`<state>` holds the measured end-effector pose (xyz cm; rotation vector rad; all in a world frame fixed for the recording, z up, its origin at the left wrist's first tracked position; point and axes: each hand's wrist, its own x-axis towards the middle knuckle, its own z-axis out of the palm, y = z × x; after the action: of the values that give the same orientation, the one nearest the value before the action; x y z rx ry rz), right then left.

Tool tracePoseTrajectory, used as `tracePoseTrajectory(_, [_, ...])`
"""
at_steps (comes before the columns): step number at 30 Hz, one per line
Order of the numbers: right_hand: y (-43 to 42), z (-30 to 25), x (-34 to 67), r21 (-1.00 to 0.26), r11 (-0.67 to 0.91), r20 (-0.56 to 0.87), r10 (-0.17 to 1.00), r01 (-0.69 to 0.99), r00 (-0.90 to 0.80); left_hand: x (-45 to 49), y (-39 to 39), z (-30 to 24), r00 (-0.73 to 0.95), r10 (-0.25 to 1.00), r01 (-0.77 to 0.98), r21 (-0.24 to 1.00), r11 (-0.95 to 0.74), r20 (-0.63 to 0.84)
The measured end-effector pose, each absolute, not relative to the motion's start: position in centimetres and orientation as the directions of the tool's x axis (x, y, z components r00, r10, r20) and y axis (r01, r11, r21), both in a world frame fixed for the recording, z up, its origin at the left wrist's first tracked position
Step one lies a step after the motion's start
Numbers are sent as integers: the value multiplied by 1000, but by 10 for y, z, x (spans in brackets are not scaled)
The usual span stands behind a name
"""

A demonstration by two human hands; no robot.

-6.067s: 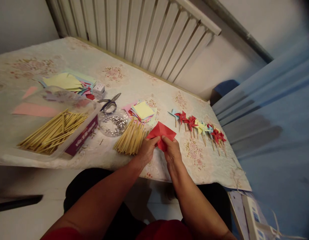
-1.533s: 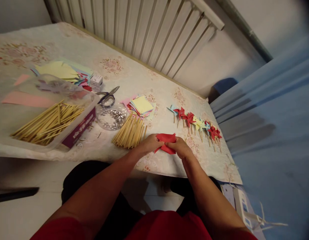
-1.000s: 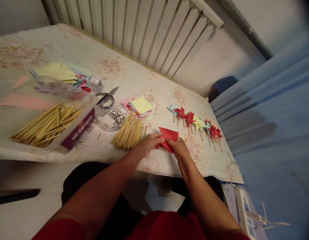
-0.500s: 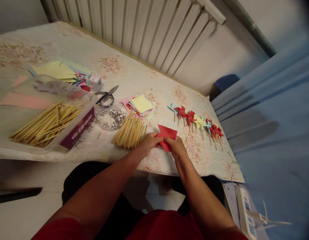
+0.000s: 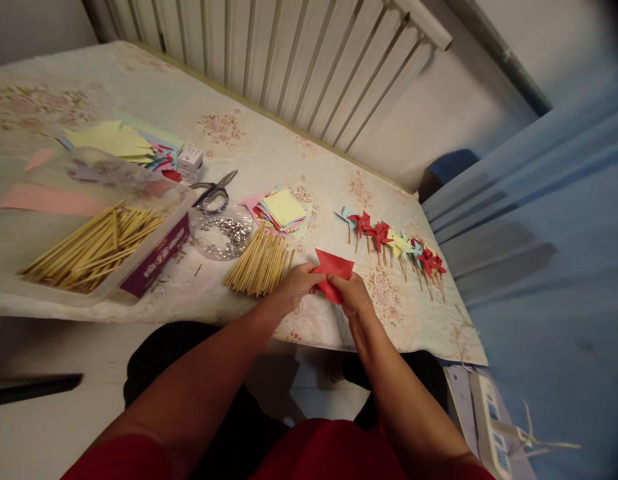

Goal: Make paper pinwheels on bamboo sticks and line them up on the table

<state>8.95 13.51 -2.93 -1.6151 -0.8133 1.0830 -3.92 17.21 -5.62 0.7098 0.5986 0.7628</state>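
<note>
Both hands pinch a piece of red paper [image 5: 339,266] near the table's front edge. My left hand [image 5: 303,283] is closed on the paper's left side, its thumb lying across the top. On the right side, my right hand [image 5: 355,291] is closed with its thumb pressing the paper's middle. The fingers beneath the sheet are hidden. Just left of my left hand lies a bundle of thin wooden sticks [image 5: 257,264]. Behind it sits a stack of coloured paper squares [image 5: 285,209]. A row of small paper pinwheels [image 5: 381,234] on sticks lies to the right.
A clear plastic box of sticks [image 5: 99,250] stands at the left. Beside it are a round dish of metal pins [image 5: 223,233], scissors [image 5: 216,190], a small white box [image 5: 190,160] and yellow sheets [image 5: 109,141]. A power strip [image 5: 490,423] is at lower right.
</note>
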Motion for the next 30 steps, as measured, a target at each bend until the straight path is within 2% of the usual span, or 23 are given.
tracePoseTrajectory(7, [131,-16,94,-965,-232,-257,924,-118,284,-39,175,-55,581,797,-471,731,494,-164])
tracePoseTrajectory(11, [119,-11,103,-979,-161,-194,921,-123,338,-40,176,-52,571,810,-486,740,465,-134])
tracePoseTrajectory(16, [102,-16,114,-999,-49,-37,921,21,388,-42,175,-50,563,816,-475,756,450,-132])
tracePoseTrajectory(22, [95,-18,118,-954,-22,68,955,298,289,-43,175,-48,567,812,-463,762,453,-139])
tracePoseTrajectory(30, [102,-14,114,-942,-36,59,962,334,268,-41,175,-52,566,813,-452,774,443,-135])
